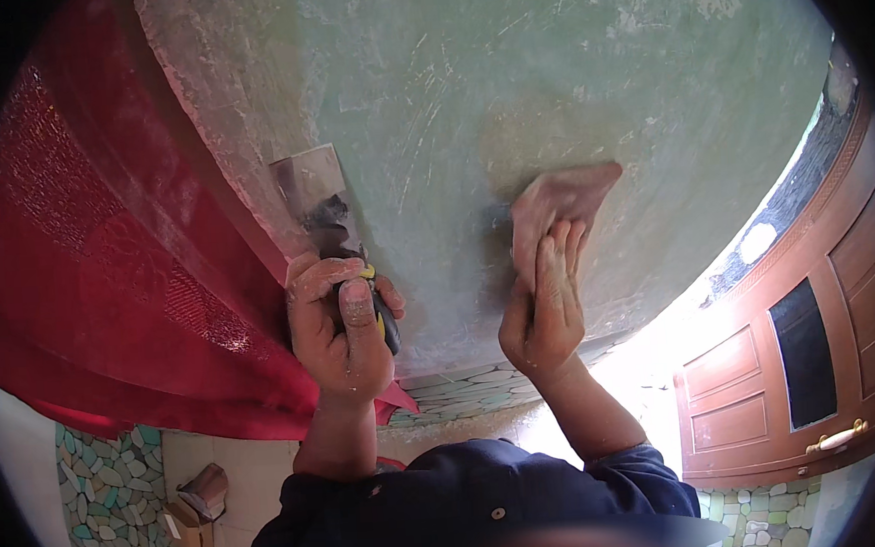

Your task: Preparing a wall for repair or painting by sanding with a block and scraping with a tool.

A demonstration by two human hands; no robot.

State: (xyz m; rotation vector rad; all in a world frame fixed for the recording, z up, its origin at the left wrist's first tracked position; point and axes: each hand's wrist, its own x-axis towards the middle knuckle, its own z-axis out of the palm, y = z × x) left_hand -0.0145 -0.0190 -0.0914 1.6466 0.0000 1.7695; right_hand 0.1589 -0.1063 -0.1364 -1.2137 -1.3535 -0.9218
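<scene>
Sandpaper (560,201) lies beneath the flattened right hand (546,302); left hand (339,330) grips scraper (316,186).

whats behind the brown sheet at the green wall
The green wall shows around the brown sheet, with a brownish patch above it. The stretch directly behind the sheet is covered, so its surface cannot be seen.

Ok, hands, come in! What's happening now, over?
Left hand: gripping scraper. Right hand: on brown sheet against green wall. Red cloth hanging near left hand.
</scene>
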